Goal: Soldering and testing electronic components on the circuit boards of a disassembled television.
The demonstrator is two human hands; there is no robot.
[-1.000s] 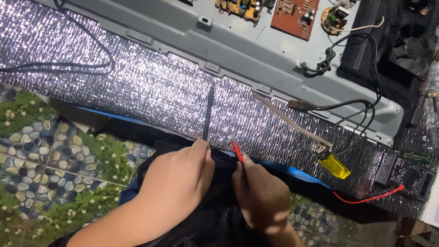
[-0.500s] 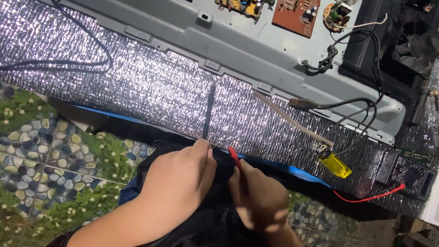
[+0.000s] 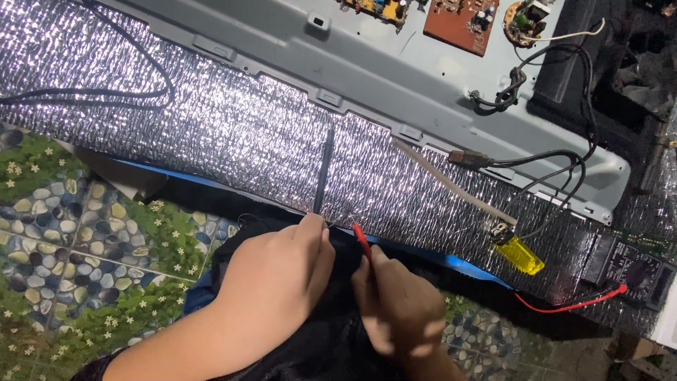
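From up here I see my left hand (image 3: 282, 271) curled, its fingertips pinching the lower end of a slim black test probe (image 3: 324, 169) that lies pointing up across the silver, crinkled foil sheet (image 3: 211, 127). My right hand (image 3: 402, 310) is closed in a pen-like grip round a thin red test probe (image 3: 362, 241), whose tip sits just beside the left fingertips at the near edge of the foil, over a dark black cloth (image 3: 338, 339). Exactly what the two tips touch there is hidden by my fingers. Judging from how things lie, the preparation is done: the grey metal back panel (image 3: 395, 85) lies opened, with its brown circuit board (image 3: 462, 21) exposed at the top, and both probes are in hand. The probing itself looks only just started, since both tips are well apart from the boards. A yellow plastic lighter (image 3: 520, 254) rests on the foil to the right, a red lead (image 3: 571, 305) runs to a dark meter-like box (image 3: 631, 264), and black cables (image 3: 550, 159) trail off the panel.
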